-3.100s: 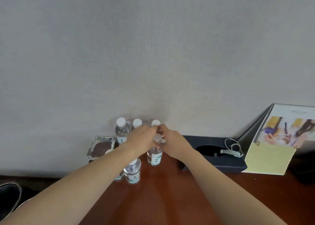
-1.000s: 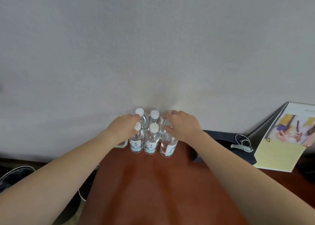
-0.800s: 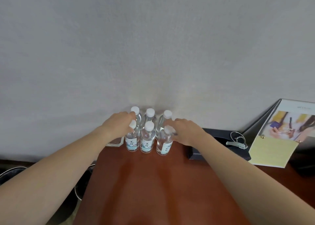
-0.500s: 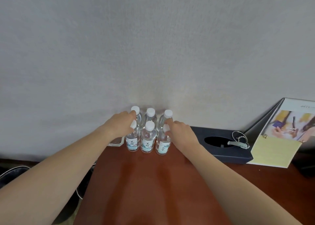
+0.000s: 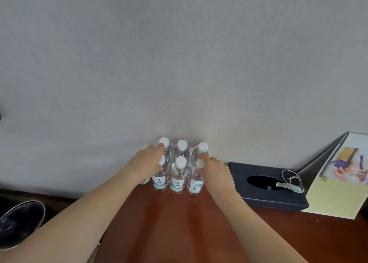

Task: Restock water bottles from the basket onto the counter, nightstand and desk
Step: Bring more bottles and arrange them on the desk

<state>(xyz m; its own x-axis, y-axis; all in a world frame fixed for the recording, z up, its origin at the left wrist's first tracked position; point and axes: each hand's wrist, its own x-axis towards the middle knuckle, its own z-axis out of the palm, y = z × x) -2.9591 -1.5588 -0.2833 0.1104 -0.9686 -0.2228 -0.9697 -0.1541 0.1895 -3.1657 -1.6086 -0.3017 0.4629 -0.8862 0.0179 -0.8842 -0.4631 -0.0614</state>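
Several small clear water bottles [image 5: 177, 180] with white caps and blue-white labels stand upright in two tight rows at the back of a reddish-brown desk [image 5: 175, 229], against the wall. My left hand [image 5: 146, 163] rests against the left side of the group, fingers touching the two left bottles near their caps. My right hand [image 5: 216, 170] presses the right side, fingertips on the front right bottle [image 5: 195, 184] and the one behind it. Neither hand wraps fully round a bottle. The basket is out of view.
A dark blue tissue box [image 5: 268, 187] with a metal key ring [image 5: 289, 181] on it sits right of the bottles. A standing brochure folder [image 5: 342, 175] leans at the far right. A glass ashtray [image 5: 144, 181] peeks out behind my left wrist. A dark bin [image 5: 18, 225] stands on the floor at left.
The scattered bottles have been pushed together into a compact block by the wall. In the last second both hands stayed at its sides, and my right hand slid slightly lower and nearer the front bottle.
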